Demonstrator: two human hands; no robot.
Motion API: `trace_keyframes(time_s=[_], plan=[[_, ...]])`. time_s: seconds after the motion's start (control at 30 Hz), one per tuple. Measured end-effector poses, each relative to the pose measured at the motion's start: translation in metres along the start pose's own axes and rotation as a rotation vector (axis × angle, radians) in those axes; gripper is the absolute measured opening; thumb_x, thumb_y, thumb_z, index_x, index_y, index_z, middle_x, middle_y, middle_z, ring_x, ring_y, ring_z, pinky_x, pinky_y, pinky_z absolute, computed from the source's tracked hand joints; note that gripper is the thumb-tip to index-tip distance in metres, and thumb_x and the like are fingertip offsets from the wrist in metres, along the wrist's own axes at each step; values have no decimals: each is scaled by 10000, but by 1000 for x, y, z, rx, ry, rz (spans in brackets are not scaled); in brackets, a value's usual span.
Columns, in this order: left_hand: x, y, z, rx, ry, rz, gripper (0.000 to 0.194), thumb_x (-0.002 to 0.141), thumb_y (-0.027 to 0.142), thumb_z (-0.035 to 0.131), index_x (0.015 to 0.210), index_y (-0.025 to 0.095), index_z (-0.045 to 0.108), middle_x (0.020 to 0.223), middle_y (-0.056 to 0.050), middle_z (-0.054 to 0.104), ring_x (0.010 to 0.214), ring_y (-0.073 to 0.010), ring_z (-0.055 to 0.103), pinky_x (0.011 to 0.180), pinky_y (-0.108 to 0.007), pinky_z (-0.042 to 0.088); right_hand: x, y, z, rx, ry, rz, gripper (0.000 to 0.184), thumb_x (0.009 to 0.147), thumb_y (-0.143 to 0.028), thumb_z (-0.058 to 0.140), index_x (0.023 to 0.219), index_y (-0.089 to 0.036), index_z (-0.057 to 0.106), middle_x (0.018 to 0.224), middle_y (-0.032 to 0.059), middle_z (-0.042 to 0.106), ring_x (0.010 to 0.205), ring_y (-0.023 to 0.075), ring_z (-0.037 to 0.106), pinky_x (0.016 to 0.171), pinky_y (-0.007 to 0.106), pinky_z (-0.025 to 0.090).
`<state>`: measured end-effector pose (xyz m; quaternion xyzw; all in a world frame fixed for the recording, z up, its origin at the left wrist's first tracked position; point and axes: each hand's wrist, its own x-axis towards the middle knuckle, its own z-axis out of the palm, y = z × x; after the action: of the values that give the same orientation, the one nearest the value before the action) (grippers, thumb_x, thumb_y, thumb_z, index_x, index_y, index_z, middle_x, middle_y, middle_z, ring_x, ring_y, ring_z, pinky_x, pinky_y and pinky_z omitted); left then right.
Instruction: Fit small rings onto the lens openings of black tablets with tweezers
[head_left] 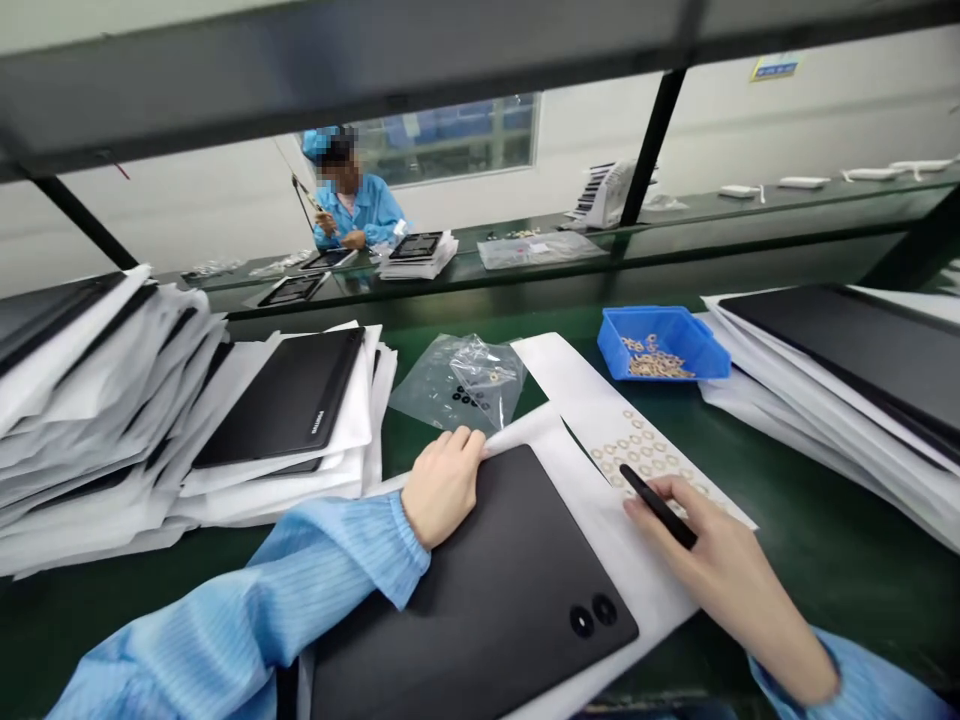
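Note:
A black tablet lies back side up on a white foam sheet, with two round camera openings near its lower right corner. My left hand is closed over the tablet's upper left edge; its fingertips are partly hidden. In my right hand is a slim black pen-like tool, pinched between thumb and fingers. The tool's tip is over a white sheet carrying several rows of small tan rings. Whether the tip touches a ring, I cannot tell.
A blue bin holds many loose rings. Beyond the tablet lies a clear plastic bag with small black rings. Foam-wrapped tablet stacks stand at left and right. A co-worker in blue sits across the bench; a shelf beam crosses overhead.

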<state>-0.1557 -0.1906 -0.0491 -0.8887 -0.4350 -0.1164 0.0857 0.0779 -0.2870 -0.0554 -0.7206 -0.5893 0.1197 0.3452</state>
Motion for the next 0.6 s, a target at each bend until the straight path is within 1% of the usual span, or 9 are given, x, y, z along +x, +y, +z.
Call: trace_keyframes(time_s=[0.07, 0.1, 0.17, 0.23, 0.3, 0.37, 0.47, 0.53, 0.6], plan=[[-1, 1, 1, 6, 22, 4, 175, 919, 130, 376, 816, 202, 497, 768, -30, 527, 722, -190, 532, 647, -297, 436, 1, 1, 4, 5, 20, -3, 253, 744, -475, 485, 711, -239, 569, 706, 51, 701, 593, 242, 642, 526, 322, 483], [-2, 1, 1, 8, 33, 6, 176, 919, 132, 378, 808, 200, 497, 768, -37, 530, 732, -199, 533, 653, -307, 438, 2, 1, 5, 5, 7, -15, 261, 738, -482, 496, 707, -238, 582, 709, 55, 707, 608, 252, 652, 533, 327, 493], [-2, 1, 2, 7, 54, 13, 186, 920, 137, 375, 791, 196, 495, 766, -51, 531, 747, -216, 533, 659, -327, 442, 5, 1, 6, -1, -56, -60, 281, 753, -488, 493, 656, -239, 581, 658, 46, 693, 597, 247, 651, 532, 321, 500], [-3, 1, 3, -4, 73, 22, 197, 923, 140, 365, 781, 191, 491, 763, -59, 529, 747, -225, 531, 655, -337, 446, 6, 1, 5, -12, -101, -123, 314, 790, -472, 474, 591, -239, 540, 574, 26, 642, 535, 218, 620, 501, 299, 485], [-3, 2, 3, -24, 88, 33, 199, 922, 140, 359, 777, 190, 485, 767, -63, 528, 752, -228, 530, 659, -340, 452, 5, 3, 4, -23, -66, -190, 314, 823, -434, 473, 582, -236, 506, 540, 11, 596, 491, 190, 582, 473, 276, 463], [-3, 2, 3, -49, 96, 46, 192, 919, 142, 359, 774, 193, 476, 779, -66, 533, 762, -230, 531, 670, -341, 456, 3, 5, 2, -31, 10, -267, 240, 827, -373, 500, 632, -234, 520, 590, 14, 608, 513, 182, 587, 487, 263, 465], [-2, 1, 0, -88, 92, 50, 190, 913, 140, 346, 764, 203, 446, 775, -69, 547, 756, -232, 538, 670, -341, 456, -1, 5, -1, -46, 11, -355, 132, 801, -250, 485, 683, -245, 542, 664, 18, 641, 550, 184, 611, 501, 252, 473], [-3, 0, -3, -112, 81, 36, 191, 910, 139, 326, 757, 210, 414, 739, -64, 552, 734, -232, 553, 659, -338, 454, -4, 0, -4, -38, 7, -354, 131, 797, -240, 467, 695, -254, 549, 700, 18, 664, 571, 191, 629, 494, 249, 475], [-4, 1, -6, -136, 63, 13, 176, 913, 141, 305, 775, 212, 388, 682, -46, 550, 667, -221, 573, 611, -316, 446, -7, -9, -7, -12, 67, -297, 148, 823, -303, 463, 714, -258, 553, 674, 11, 659, 543, 189, 620, 480, 248, 471]])
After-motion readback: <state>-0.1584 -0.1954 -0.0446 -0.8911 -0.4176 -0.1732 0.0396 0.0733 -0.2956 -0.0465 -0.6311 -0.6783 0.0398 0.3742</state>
